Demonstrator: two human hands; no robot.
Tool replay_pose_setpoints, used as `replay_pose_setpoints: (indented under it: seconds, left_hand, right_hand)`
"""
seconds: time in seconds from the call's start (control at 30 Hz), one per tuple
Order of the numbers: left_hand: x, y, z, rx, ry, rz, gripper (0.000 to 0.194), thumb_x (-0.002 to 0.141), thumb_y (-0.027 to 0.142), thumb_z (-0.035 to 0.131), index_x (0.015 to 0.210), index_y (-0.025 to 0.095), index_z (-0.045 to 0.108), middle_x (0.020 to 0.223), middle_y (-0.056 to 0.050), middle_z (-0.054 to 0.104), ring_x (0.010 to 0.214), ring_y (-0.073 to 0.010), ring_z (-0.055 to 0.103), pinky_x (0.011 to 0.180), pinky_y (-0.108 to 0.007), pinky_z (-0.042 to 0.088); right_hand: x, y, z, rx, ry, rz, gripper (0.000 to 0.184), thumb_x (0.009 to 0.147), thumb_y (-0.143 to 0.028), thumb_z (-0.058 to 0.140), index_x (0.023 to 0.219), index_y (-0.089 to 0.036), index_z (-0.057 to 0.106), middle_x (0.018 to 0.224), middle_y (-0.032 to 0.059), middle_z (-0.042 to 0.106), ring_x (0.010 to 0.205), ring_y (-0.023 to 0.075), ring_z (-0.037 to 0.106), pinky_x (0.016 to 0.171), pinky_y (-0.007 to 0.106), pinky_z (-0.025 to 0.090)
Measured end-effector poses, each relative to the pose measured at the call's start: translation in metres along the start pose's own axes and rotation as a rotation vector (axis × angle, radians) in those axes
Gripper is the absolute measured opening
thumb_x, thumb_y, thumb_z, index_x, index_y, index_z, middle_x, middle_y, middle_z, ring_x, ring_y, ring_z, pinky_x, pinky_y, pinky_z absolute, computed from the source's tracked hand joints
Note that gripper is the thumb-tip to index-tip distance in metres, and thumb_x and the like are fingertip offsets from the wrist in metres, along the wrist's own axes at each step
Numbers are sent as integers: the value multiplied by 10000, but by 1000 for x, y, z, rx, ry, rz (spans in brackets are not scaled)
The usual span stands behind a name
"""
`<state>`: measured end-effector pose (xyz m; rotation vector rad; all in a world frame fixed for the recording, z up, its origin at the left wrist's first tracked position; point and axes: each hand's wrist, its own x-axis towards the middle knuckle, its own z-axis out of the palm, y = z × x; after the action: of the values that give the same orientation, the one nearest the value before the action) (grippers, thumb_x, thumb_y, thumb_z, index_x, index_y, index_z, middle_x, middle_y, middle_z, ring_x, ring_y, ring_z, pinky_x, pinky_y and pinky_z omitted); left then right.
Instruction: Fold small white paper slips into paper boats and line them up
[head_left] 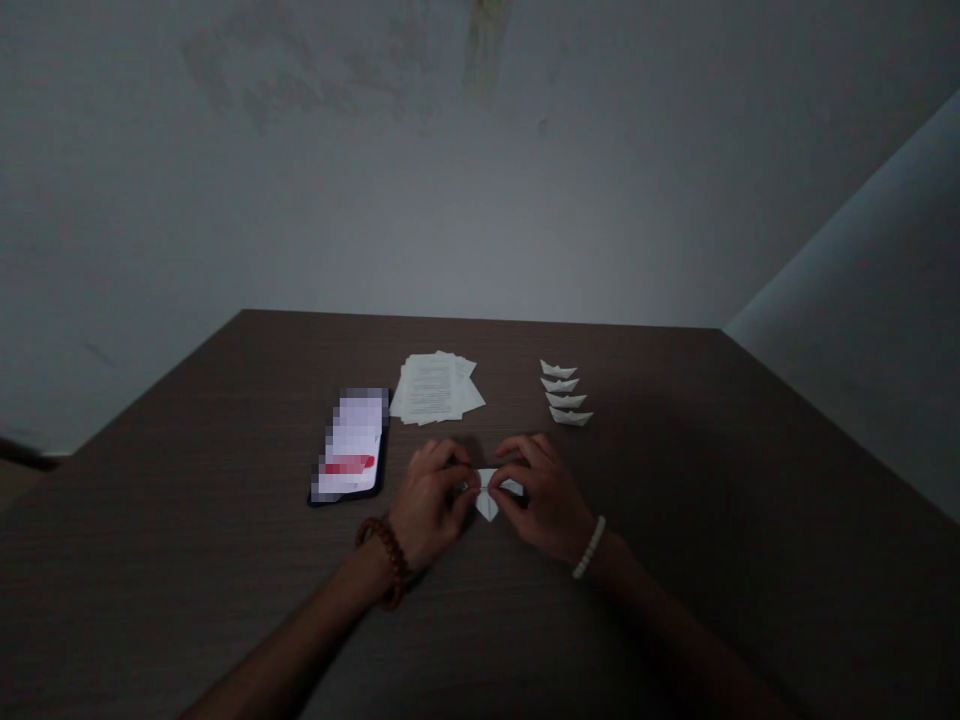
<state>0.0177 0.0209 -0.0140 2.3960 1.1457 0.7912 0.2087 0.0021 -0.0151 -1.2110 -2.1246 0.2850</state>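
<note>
A small folded piece of white paper (487, 508) lies between my hands, low over the table, with a pointed corner towards me. My left hand (431, 500) pinches it from the left with thumb and forefinger. From the right, my right hand (544, 500) pinches the same paper, its thumb and forefinger close to the left hand's fingertips near the middle. The fingers cover parts of the paper's sides. Beyond my right hand, several small folded paper boats (568, 400) lie in a column.
A stack of printed paper sheets (431, 388) lies loosely fanned beyond my left hand. To the left is a phone (351, 445) with a lit, blurred screen. The dark wooden table (225, 420) ends at a grey wall (480, 220).
</note>
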Motion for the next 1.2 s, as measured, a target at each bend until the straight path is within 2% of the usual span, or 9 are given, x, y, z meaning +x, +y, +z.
replay_pose_setpoints:
  seconds: [0.2,0.57,0.73,0.93,1.1,1.2]
  left_hand:
    - [2,2,-6,21,40,-11,94,804,152,543,761,173,625,934,-61,537,906,-235,472,791,-410,411]
    - [2,-10,-9,75,104,59,126,850,180,506,820,173,629,956,-71,552,923,-231,487,807,-402,436]
    - [3,-10,-10,54,124,71,144,867,192,491,849,171,632,929,-70,598,890,-219,507,785,-387,451]
    - [0,-12,-11,19,160,170,141,886,180,466,878,181,607,889,-54,625,825,-192,531,747,-361,444]
    - [-2,-17,-5,7,214,15,33,851,214,515,834,185,515,813,-38,598,761,-181,531,690,-340,440]
    - [-1,-17,-6,40,194,14,62,854,233,508,812,187,516,788,-36,589,751,-184,523,677,-336,427]
  right_hand:
    - [-2,8,-12,-61,32,-4,46,802,-155,618,797,-199,630,1044,76,562,975,228,491,856,391,434]
    - [-5,13,-17,-79,90,-7,74,801,-134,608,809,-205,625,1003,70,583,942,222,514,850,391,434]
    - [-6,16,-15,-47,81,-23,75,829,-144,590,838,-209,625,904,52,630,880,204,534,806,362,442]
    - [-7,20,-11,70,173,-58,101,842,-133,574,837,-222,620,833,21,666,783,172,579,754,330,454]
    - [-9,19,-7,100,264,17,22,838,-213,611,839,-216,589,740,14,644,655,153,581,645,291,473]
    - [-10,21,-6,110,259,22,67,832,-230,626,887,-215,590,758,18,650,661,155,589,636,286,483]
